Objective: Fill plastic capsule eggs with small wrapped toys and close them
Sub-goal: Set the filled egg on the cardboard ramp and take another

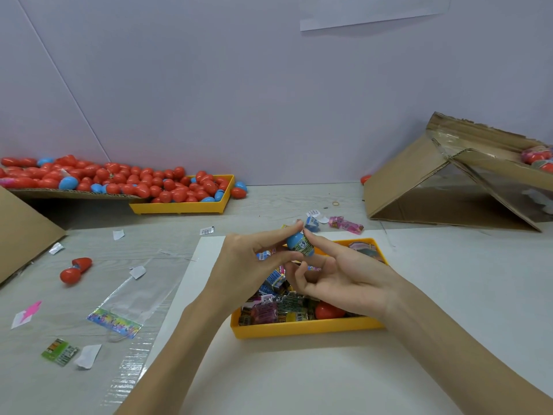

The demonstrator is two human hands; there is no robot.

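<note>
Both hands pinch one blue capsule egg (pixel 300 244) between left hand (pixel 248 265) and right hand (pixel 338 274) fingertips above the yellow tray (pixel 299 329); probably light, rigid, slippery plastic, best gripped at opposite ends.

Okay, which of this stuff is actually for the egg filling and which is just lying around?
For the job:
blue egg, held by left hand and right hand
toy tray
egg pile
open red egg

Lying about:
cardboard box
plastic bag
paper scraps
rubber band
</note>
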